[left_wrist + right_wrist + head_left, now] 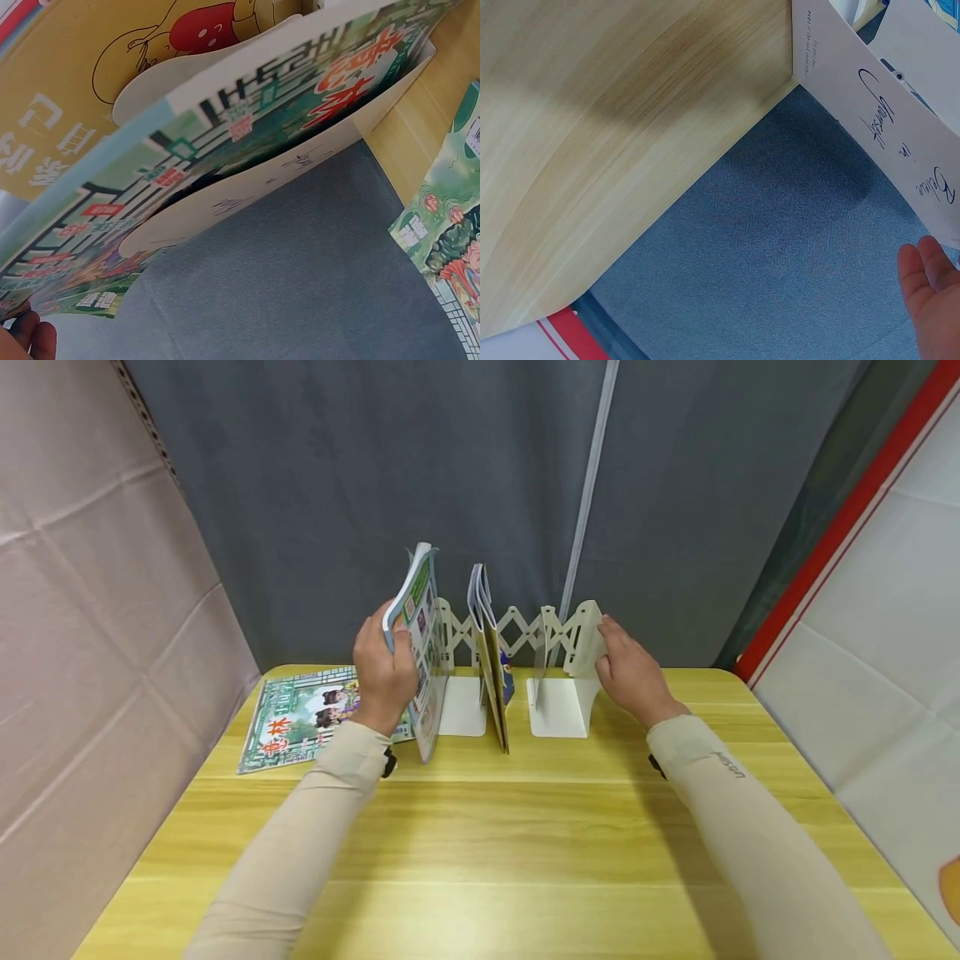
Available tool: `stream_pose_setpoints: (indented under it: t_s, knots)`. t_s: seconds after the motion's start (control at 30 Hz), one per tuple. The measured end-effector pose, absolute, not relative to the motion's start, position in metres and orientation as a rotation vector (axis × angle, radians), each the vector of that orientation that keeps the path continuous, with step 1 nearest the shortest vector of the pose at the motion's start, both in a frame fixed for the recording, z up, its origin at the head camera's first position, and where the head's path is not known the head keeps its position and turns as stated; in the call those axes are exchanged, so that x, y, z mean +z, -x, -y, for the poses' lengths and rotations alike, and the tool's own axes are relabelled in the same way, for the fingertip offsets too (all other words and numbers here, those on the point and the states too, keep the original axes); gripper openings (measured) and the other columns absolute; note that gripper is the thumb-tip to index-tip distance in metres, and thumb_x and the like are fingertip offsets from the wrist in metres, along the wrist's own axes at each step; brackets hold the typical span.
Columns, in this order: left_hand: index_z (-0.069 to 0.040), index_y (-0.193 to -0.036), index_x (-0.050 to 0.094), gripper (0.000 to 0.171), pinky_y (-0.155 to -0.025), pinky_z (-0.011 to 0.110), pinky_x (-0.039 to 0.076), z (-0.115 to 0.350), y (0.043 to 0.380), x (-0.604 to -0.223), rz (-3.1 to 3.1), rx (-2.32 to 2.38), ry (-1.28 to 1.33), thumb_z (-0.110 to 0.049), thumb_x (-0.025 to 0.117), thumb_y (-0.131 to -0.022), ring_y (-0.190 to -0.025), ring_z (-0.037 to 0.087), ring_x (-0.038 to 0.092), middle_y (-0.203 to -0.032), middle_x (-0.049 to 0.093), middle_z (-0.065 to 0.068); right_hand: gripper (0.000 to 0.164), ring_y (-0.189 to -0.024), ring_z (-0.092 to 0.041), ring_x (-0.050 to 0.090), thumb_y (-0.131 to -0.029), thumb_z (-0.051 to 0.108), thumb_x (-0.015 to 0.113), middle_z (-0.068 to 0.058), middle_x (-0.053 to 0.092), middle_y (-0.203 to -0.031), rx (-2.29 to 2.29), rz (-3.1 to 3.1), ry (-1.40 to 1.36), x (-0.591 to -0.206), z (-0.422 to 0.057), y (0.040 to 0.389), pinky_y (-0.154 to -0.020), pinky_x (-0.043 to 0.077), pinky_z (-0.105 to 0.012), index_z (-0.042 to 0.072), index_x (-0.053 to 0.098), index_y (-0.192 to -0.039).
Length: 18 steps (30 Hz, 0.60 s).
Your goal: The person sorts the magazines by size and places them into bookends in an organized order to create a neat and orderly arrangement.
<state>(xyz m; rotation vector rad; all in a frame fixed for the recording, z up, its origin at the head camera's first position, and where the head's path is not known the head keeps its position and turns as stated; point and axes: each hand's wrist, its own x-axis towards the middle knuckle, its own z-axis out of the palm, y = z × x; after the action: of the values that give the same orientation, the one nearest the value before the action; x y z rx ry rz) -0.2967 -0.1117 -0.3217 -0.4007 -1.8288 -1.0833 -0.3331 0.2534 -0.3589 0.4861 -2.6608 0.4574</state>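
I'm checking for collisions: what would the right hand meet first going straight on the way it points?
Probably the white bookend panel beside the right hand; whether the fingers touch it is unclear.

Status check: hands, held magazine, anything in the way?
Left hand grips green-and-white paper magazine, roughly upright. Right hand at right end panel of white expandable bookend. Yellow-covered cartoon book stands inside bookend; no obstruction seen.

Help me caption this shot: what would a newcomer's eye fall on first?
Probably the magazine gripped in the left hand, standing tall at the left end of the white folding book rack. Next, the green cover with cartoon children and red lettering on the magazine lying on the table at left. Then the right hand, at the rack's right end.
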Motion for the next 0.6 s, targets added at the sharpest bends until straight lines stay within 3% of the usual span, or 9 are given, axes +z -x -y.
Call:
stream_pose_setpoints:
  t_s: [0.33, 0.6]
  knots:
    - [0.004, -0.131, 0.06, 0.042, -0.069, 0.047, 0.044, 0.1108, 0.2979, -0.3221, 1.861, -1.08, 0.351, -0.015, 0.042, -0.097, -0.085, 0.036, 0.057, -0.101, 0.063, 0.024, 0.052, -0.137, -0.042, 0.038, -0.099, 0.011, 0.036, -0.018, 0.027, -0.16, 0.456, 2.652, -0.489, -0.3609, -0.2535, 0.3347, -0.109, 0.035, -0.055, -0.006, 0.034, -0.149]
    - [0.002, -0.123, 0.065, 0.035, -0.069, 0.046, 0.047, 0.1111, 0.2972, -0.3205, 1.862, -1.085, 0.301, -0.014, 0.053, -0.094, -0.089, 0.033, 0.061, -0.106, 0.067, 0.02, 0.053, -0.137, -0.042, 0.039, -0.099, 0.011, 0.036, -0.019, 0.026, -0.16, 0.464, 2.653, -0.489, -0.3606, -0.2533, 0.3339, -0.108, 0.035, -0.055, -0.006, 0.034, -0.149]
